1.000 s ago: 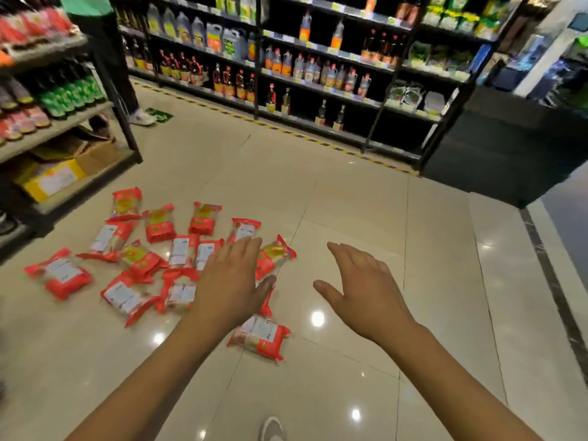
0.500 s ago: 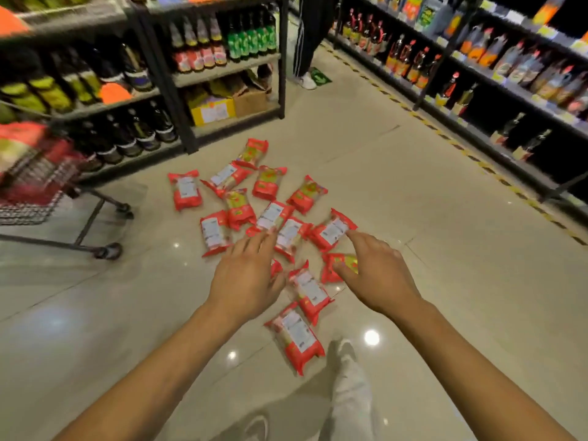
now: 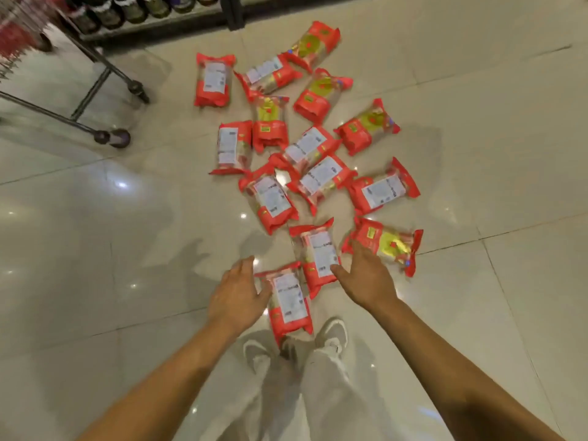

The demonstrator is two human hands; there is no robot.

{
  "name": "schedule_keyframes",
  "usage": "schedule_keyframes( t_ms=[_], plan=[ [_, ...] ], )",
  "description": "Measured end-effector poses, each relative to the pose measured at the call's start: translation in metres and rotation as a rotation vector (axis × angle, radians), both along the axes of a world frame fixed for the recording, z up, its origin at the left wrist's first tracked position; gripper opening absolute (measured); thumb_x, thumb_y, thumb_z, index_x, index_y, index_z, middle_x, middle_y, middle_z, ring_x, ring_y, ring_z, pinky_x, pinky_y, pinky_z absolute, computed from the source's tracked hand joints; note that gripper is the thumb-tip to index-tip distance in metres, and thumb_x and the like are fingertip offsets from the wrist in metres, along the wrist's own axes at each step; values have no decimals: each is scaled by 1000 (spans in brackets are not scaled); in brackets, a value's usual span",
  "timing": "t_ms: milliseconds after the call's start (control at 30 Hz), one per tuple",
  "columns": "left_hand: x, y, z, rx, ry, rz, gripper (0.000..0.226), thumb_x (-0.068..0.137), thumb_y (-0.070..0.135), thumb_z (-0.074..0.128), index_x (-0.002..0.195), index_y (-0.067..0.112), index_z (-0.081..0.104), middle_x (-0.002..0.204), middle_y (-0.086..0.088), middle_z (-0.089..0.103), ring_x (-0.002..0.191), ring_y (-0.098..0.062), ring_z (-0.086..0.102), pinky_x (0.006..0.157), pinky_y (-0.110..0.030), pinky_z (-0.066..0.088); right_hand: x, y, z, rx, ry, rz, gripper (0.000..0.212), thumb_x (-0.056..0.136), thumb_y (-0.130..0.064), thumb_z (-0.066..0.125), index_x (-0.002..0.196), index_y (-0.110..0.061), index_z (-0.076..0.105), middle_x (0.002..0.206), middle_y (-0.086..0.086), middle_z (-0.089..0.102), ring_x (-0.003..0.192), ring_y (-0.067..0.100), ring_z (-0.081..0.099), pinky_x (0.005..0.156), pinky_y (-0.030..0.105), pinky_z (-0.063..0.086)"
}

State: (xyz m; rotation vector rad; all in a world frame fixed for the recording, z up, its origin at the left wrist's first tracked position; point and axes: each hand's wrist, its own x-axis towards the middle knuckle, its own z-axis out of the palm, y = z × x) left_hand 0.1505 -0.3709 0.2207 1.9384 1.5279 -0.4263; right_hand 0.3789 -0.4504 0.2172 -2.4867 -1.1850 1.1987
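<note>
Several red food packets lie scattered on the glossy tiled floor [image 3: 95,233]. The nearest packet [image 3: 290,302] lies just in front of my shoes, white label up. Another packet [image 3: 319,254] lies right behind it. My left hand [image 3: 237,296] hovers open beside the nearest packet's left edge, thumb close to it. My right hand [image 3: 366,278] is open too, thumb over the second packet, fingers reaching toward a yellow-faced packet [image 3: 386,245]. Neither hand holds anything.
A shopping cart's frame and wheels [image 3: 111,136] stand at the left. A shelf base with dark bottles [image 3: 133,11] runs along the top. My shoes [image 3: 332,335] and light trousers are directly below the packets.
My view has tipped down and drawn closer to the packets. Both hands have lowered toward the nearest packets; the cart and shelf have slid to the upper left.
</note>
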Motion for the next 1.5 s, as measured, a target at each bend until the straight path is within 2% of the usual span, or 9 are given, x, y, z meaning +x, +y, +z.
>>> schedule_keyframes(
  t_ms=[433,567,667,833,933,1033,1200,1333,1500],
  plan=[
    [-28,-52,-386,-358,-19,567,90,81,41,81,150,8,34,148,-15,48,132,-34,51,106,-45,46,24,10,-383,-194,200,-182,66,91,-31,73,145,-6,44,142,16,55,129,33,52,89,30,37],
    [-35,-50,-464,-439,-84,742,65,70,28,91,114,13,45,116,-7,68,97,-26,70,84,-42,60,38,22,-457,-135,201,-265,66,83,-32,82,135,-8,50,130,13,64,118,32,62,91,33,45],
    [-34,-46,-500,-445,-126,827,64,69,22,92,113,7,49,108,-8,71,86,-22,72,69,-32,59,46,27,-493,-151,266,-304,74,81,-33,84,138,-8,44,125,8,66,107,27,65,94,38,50],
    [-49,-47,-543,-498,-203,920,84,42,44,99,111,8,67,97,-1,79,81,-19,77,74,-37,63,44,26,-529,-119,335,-389,67,71,-27,92,119,-18,45,114,-1,70,102,23,69,94,40,55],
    [-52,-47,-541,-536,-255,896,44,59,24,97,98,13,77,90,0,80,81,-22,78,86,-47,61,41,23,-534,-137,447,-442,49,69,-18,93,110,-11,69,104,2,78,90,22,77,88,43,61],
    [-50,-47,-527,-474,-265,899,36,67,23,94,98,17,76,87,4,80,77,-17,78,82,-42,62,34,22,-523,-144,498,-471,38,71,-13,91,104,-11,74,100,7,79,79,19,78,68,30,63],
    [-51,-31,-459,-281,-306,1006,38,63,27,94,91,22,68,83,4,77,74,-18,75,79,-43,62,22,12,-475,-92,475,-505,93,44,-38,100,121,-10,55,106,3,76,86,22,78,76,45,64],
    [-54,-2,-355,-165,-398,1008,60,53,40,94,97,24,56,96,1,75,81,-19,74,78,-46,62,3,17,-356,64,420,-493,67,65,-17,95,111,-18,46,106,0,71,90,20,75,82,47,62],
    [-61,45,-152,25,-485,906,63,56,48,94,96,28,50,100,4,71,84,-17,70,81,-47,59,-1,40,-148,288,362,-464,73,67,-16,93,120,-18,44,107,-9,67,93,12,70,87,43,60]
  ],
)
